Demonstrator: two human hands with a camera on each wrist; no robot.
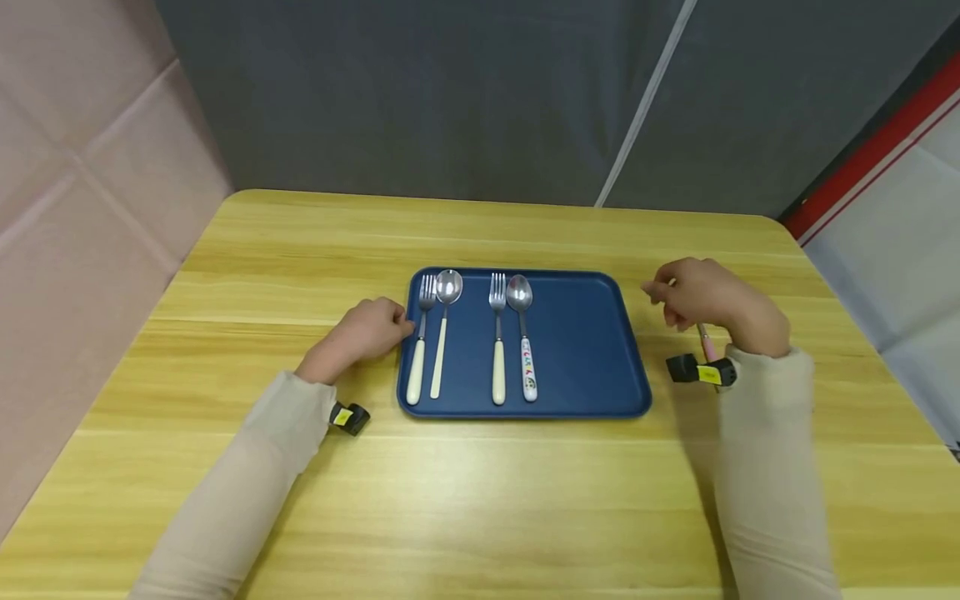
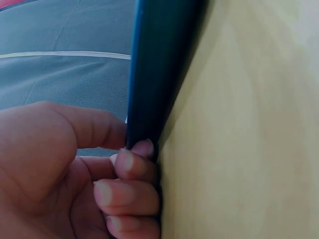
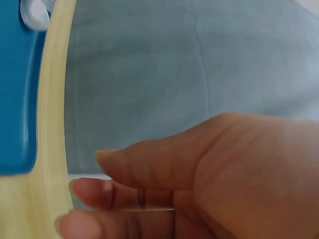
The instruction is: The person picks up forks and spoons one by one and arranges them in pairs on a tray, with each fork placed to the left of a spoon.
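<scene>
A dark blue tray (image 1: 585, 350) lies mid-table. On its left half lie a cream-handled fork (image 1: 420, 342), a cream-handled spoon (image 1: 444, 325), a second fork (image 1: 498, 342) and a spoon with a patterned handle (image 1: 523, 333). My left hand (image 1: 367, 329) is at the tray's left rim. In the left wrist view that hand (image 2: 132, 142) pinches the rim (image 2: 154, 64), thumb over it and curled fingers against its outer side. My right hand (image 1: 708, 304) hovers right of the tray with loosely bent fingers. A pink handle (image 1: 705, 340) shows just beneath it. In the right wrist view the hand (image 3: 89, 172) holds nothing.
The yellow wooden table (image 1: 480, 500) has bare wood in front of and behind the tray. A grey curtain hangs behind the far edge and a pink wall stands at the left. The tray's right half holds nothing.
</scene>
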